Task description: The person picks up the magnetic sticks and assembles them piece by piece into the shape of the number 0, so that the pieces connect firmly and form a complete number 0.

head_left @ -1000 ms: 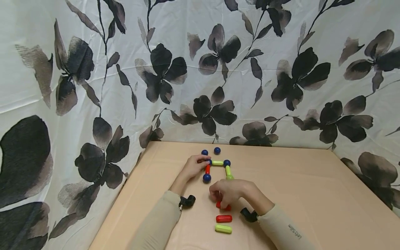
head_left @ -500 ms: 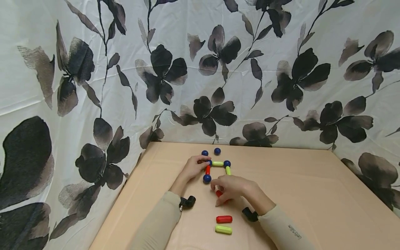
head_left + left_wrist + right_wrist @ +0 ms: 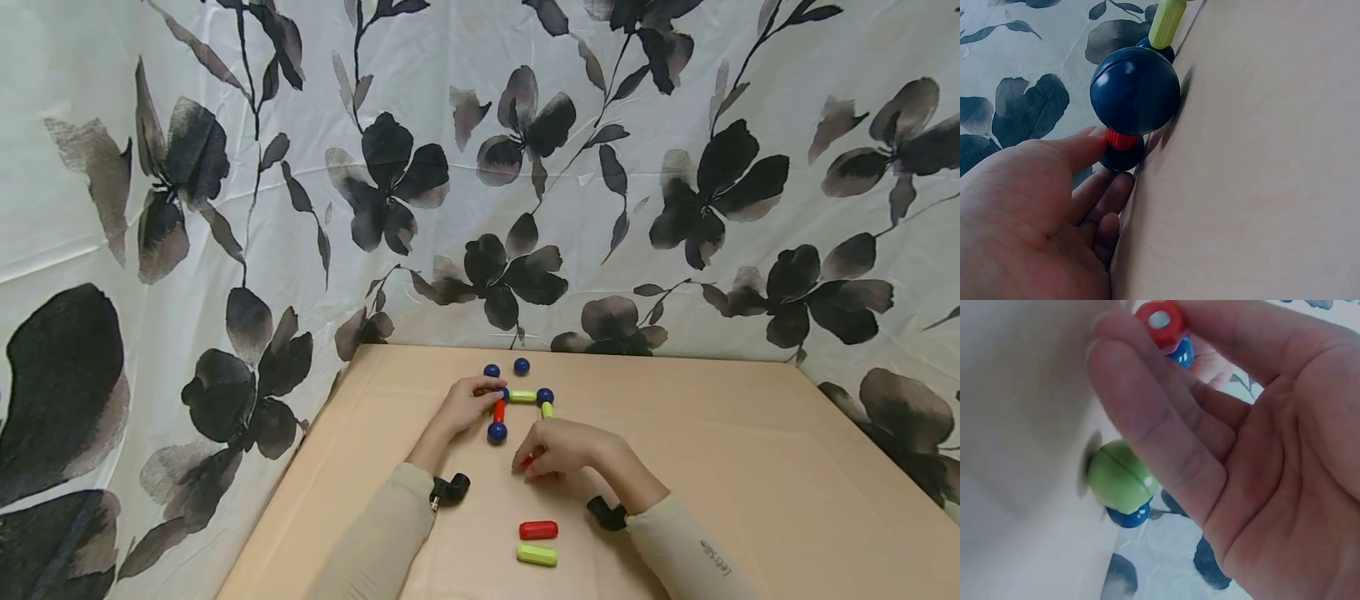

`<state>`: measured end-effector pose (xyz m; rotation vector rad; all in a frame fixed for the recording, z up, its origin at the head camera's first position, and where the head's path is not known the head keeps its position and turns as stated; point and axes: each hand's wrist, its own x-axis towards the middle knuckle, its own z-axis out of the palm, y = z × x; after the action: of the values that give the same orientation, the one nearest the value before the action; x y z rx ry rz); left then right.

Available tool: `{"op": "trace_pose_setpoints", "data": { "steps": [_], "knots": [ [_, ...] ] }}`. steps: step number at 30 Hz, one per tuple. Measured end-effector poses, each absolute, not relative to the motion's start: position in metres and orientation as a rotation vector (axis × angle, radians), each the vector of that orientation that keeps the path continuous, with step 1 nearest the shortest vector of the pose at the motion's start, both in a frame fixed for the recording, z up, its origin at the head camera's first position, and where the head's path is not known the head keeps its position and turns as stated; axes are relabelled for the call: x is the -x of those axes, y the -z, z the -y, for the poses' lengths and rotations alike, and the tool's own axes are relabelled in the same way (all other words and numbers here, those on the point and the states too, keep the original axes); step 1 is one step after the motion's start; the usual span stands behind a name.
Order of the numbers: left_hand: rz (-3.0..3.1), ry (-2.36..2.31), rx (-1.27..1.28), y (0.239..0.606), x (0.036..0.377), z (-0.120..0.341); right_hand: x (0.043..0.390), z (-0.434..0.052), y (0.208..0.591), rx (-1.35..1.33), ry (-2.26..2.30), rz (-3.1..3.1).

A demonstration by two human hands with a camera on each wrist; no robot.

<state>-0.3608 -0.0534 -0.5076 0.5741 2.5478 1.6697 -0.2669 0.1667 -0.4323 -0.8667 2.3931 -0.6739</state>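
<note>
My left hand [image 3: 467, 404] holds the corner of a magnetic ball-and-rod frame, fingertips at a blue ball [image 3: 504, 395]. In the left wrist view its thumb lies against the red rod [image 3: 1121, 139], behind a nearer blue ball [image 3: 1135, 90]. The frame also has a yellow-green rod [image 3: 522, 397], another blue ball [image 3: 545, 397] and a second yellow-green rod [image 3: 547, 410] running towards my right hand [image 3: 567, 446]. That hand pinches a loose red rod [image 3: 1163, 325], its silvery end showing. A green ball [image 3: 1119, 475], hidden in the head view, lies beyond its fingers.
Nearer me lie a red rod [image 3: 538, 530] and a yellow-green rod [image 3: 537, 556]. Two loose blue balls, one left [image 3: 491, 370] and one right [image 3: 521, 366], sit near the far table edge. A floral cloth [image 3: 600, 183] hangs behind the tan tabletop [image 3: 712, 450].
My right hand has lifted a red rod from the row of loose rods and moved it away from me, towards the frame. The left hand stays at its corner.
</note>
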Motion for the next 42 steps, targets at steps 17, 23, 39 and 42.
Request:
{"op": "trace_pose_setpoints", "data": {
  "steps": [17,23,39,42],
  "knots": [
    [-2.521,-1.699,-0.585,0.505,0.36,0.055,0.283,-0.205,0.422,0.74,0.846,-2.329],
    [-2.524,-1.694,-0.582,0.505,0.359,0.054,0.283,-0.21,0.425,0.68,0.853,-2.282],
    [-2.517,-1.686,-0.55,0.507,0.362,0.053,0.286,-0.212,0.43,0.614,0.858,-2.261],
    [-2.521,-1.683,-0.551,0.507,0.362,0.053,0.286,-0.212,0.431,0.609,0.854,-2.257]
  ]
}}
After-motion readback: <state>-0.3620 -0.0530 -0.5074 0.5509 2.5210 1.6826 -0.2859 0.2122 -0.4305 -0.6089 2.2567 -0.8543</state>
